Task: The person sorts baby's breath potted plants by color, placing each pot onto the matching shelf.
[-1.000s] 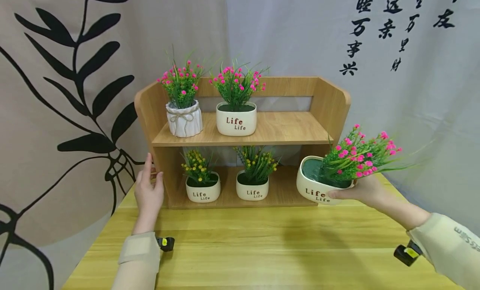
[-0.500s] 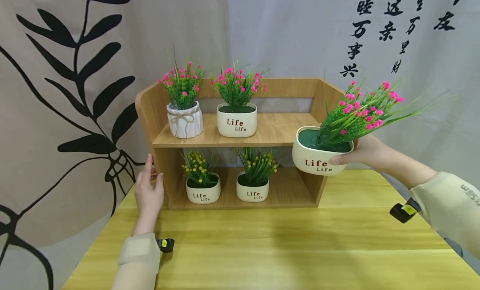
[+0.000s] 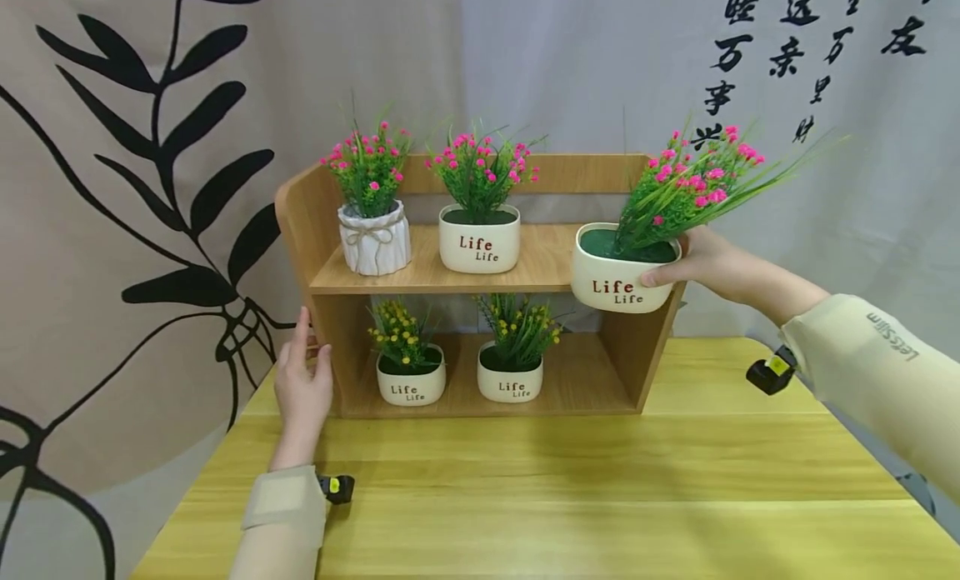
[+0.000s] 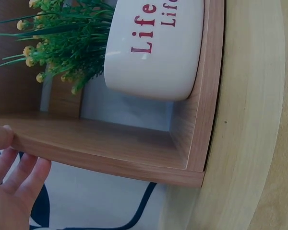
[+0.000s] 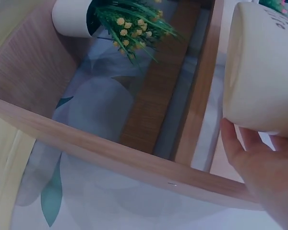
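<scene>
My right hand (image 3: pixel 712 267) grips the right end of a cream oval flowerpot (image 3: pixel 600 267) lettered "Life", with leaning pink artificial flowers. The pot hangs in front of the upper board's right part, its base a little below the board's front edge in the head view. In the right wrist view, fingers (image 5: pixel 247 143) curl against the pot's side. My left hand (image 3: pixel 303 388) rests along the left side panel of the wooden shelf (image 3: pixel 480 290), fingers (image 4: pixel 31 179) fairly straight. Pink flowers in a white twine-tied pot (image 3: pixel 375 242) and a second cream pot (image 3: pixel 480 245) stand on the upper board.
Below, two smaller cream pots with yellow flowers, one left (image 3: pixel 411 386) and one mid-shelf (image 3: pixel 510 383), stand on the bottom board. The shelf sits on a yellow wooden table (image 3: pixel 487 497). Behind hangs a grey curtain (image 3: pixel 570 63) with black lettering and a leaf print.
My right hand has lifted the flowerpot from beside the lower compartment to upper-board height, then moved it left. The pot now stands less tilted. My left hand stays at the side panel.
</scene>
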Demonstrator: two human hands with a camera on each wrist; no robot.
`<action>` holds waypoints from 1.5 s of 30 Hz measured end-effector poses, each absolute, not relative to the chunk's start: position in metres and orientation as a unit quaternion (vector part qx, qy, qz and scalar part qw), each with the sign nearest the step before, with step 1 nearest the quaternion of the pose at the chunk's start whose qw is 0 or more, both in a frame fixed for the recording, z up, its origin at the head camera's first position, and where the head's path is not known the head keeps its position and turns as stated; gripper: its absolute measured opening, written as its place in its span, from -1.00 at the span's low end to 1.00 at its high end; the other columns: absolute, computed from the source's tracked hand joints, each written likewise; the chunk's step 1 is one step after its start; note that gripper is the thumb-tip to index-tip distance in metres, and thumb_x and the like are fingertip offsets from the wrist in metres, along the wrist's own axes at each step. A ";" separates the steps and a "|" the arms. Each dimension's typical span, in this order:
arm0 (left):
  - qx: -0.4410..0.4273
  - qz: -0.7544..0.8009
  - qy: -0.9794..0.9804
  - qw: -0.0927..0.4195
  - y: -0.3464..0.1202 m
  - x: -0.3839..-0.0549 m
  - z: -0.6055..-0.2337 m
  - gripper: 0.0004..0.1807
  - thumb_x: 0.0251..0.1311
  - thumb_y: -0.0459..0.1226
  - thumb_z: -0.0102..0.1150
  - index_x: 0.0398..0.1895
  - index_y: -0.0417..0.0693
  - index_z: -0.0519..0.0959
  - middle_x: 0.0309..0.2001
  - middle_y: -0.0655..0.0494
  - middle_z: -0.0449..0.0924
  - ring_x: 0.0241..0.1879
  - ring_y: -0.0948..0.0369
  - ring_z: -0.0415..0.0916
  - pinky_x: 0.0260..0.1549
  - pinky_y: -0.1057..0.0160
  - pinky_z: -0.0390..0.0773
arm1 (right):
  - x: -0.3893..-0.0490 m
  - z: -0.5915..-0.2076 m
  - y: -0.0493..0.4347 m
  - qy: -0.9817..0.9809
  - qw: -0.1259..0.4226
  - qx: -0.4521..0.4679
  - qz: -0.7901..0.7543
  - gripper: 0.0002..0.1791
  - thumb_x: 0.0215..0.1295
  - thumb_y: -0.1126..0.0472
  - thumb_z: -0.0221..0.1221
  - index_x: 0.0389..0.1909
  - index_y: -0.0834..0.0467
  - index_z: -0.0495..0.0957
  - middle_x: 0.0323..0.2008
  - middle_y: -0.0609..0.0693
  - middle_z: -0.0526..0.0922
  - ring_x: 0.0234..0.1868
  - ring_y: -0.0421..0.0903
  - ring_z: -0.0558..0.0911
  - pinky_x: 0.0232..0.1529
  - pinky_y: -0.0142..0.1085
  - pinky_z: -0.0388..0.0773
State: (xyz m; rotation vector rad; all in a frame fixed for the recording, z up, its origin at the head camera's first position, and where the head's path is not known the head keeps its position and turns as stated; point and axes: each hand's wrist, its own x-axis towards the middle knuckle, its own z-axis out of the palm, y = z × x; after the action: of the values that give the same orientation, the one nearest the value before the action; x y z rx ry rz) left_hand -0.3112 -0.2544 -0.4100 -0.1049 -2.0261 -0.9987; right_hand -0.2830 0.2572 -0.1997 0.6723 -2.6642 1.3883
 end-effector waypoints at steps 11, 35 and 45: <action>-0.035 -0.402 -0.807 0.432 -0.255 -0.308 -0.410 -0.22 0.30 -0.47 0.11 0.50 0.25 0.15 -0.07 -0.30 0.45 -0.12 -0.17 0.49 -0.30 -0.04 0.51 | -0.306 -0.197 0.248 -0.861 0.001 0.214 0.461 -0.18 0.17 0.32 0.31 0.42 0.21 0.14 0.21 0.12 0.42 0.08 -0.20 0.48 0.09 -0.40 0.39; -0.049 -0.393 -0.808 0.435 -0.256 -0.311 -0.409 -0.22 0.29 -0.47 0.12 0.51 0.23 0.14 -0.07 -0.31 0.45 -0.14 -0.16 0.50 -0.33 -0.03 0.53 | -0.325 -0.167 0.240 -0.876 -0.048 0.212 0.430 -0.16 0.22 0.25 0.25 0.46 0.25 0.05 0.34 0.19 0.24 0.35 0.07 0.21 0.38 0.03 0.07; -0.047 -0.390 -0.811 0.434 -0.253 -0.309 -0.409 -0.23 0.29 -0.47 0.13 0.51 0.21 0.15 -0.07 -0.31 0.45 -0.14 -0.18 0.52 -0.33 -0.04 0.52 | -0.333 -0.169 0.240 -0.877 -0.061 0.203 0.432 -0.15 0.23 0.24 0.23 0.47 0.25 0.02 0.34 0.21 0.23 0.34 0.07 0.24 0.37 0.02 0.11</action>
State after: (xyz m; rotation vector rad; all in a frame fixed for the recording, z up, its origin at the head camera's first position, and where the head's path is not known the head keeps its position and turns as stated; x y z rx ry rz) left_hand -0.3091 -0.2532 -0.4094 -0.1164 -2.0186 -0.9713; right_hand -0.3332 0.2404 -0.1685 0.6621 -2.8665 1.4120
